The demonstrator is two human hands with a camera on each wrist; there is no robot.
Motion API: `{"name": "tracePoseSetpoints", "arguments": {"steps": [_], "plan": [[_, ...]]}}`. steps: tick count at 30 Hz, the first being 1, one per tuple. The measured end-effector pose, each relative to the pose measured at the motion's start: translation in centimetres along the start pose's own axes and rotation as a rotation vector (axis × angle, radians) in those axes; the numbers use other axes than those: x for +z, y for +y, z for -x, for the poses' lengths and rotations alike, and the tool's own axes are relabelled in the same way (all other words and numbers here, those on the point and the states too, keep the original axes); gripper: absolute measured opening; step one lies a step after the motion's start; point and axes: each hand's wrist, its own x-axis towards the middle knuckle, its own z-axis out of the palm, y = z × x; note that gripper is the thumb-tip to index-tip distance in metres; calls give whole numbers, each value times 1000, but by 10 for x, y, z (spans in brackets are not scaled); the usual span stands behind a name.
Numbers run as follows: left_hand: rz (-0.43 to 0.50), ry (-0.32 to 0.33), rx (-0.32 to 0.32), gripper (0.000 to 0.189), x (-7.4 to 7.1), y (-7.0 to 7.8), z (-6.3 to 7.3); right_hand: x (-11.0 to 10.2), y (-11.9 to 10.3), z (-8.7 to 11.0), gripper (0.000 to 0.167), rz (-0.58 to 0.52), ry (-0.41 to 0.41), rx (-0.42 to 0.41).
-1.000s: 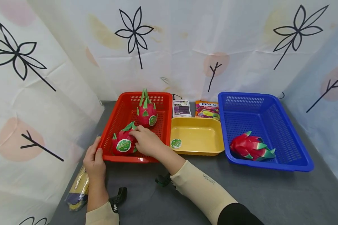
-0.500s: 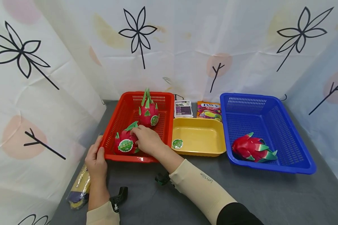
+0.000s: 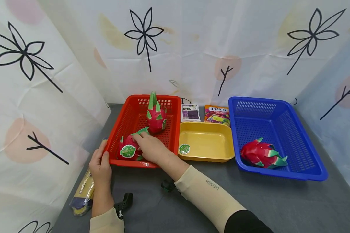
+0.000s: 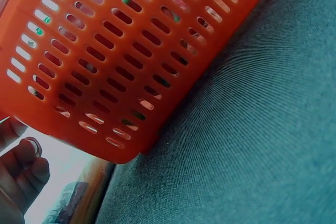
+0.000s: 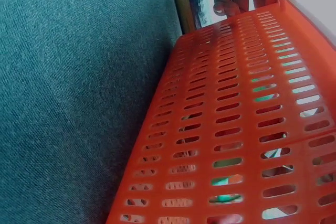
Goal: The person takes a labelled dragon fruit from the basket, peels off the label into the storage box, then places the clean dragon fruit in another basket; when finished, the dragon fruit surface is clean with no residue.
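Note:
A red plastic basket (image 3: 112, 147) with slotted walls holds two pink dragon fruits with green leaf tips. One dragon fruit (image 3: 157, 118) stands leaves-up towards the back. Another dragon fruit (image 3: 127, 147), with a round green sticker facing me, lies near the front left corner. My right hand (image 3: 151, 145) reaches over the front rim and grips that front fruit on its right side; the fingertips are partly hidden. At the basket's left rim my left hand (image 3: 100, 165) holds the edge, thumb on the near side. The left wrist view shows its fingers (image 4: 32, 174) by the basket corner.
A yellow tray (image 3: 205, 126) with a green sticker sits beside the basket, a Fox's candy bag (image 3: 217, 114) and a white labelled pack (image 3: 190, 112) behind it. A blue basket (image 3: 268, 126) at right holds a dragon fruit (image 3: 263, 153). A yellow plastic-wrapped packet (image 3: 83, 194) lies at left.
The front fruit's leaf tips have swung right under my right hand. The back fruit has turned, its sticker now at its right edge. My left hand keeps its place on the rim.

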Motion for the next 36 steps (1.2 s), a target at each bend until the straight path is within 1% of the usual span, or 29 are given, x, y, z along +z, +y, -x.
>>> {"name": "tracePoseSetpoints", "arguments": {"steps": [3, 5, 9, 16, 20, 26, 31, 36], "plan": [[4, -4, -2, 38, 0, 0, 1, 0, 0, 2, 65, -22, 6, -4], [3, -8, -8, 38, 0, 1, 2, -1, 1, 3, 60, -41, 15, 0], [3, -9, -19, 39, 1, 1, 3, -5, 2, 8, 44, -72, 36, 26], [23, -6, -14, 39, 1, 0, 5, -21, 1, 22, 39, -154, 98, 70], [24, -3, -21, 39, 1, -3, 5, -37, 0, 31, 38, -207, 149, 82], [14, 13, -17, 39, 2, 2, 5, -71, -1, 51, 37, -275, 226, 82], [37, 24, 3, 40, 3, 6, 3, -101, 0, 73, 33, -309, 291, 64], [47, 24, 6, 39, 2, 6, 3, -122, 3, 99, 30, -324, 337, 69]]}}
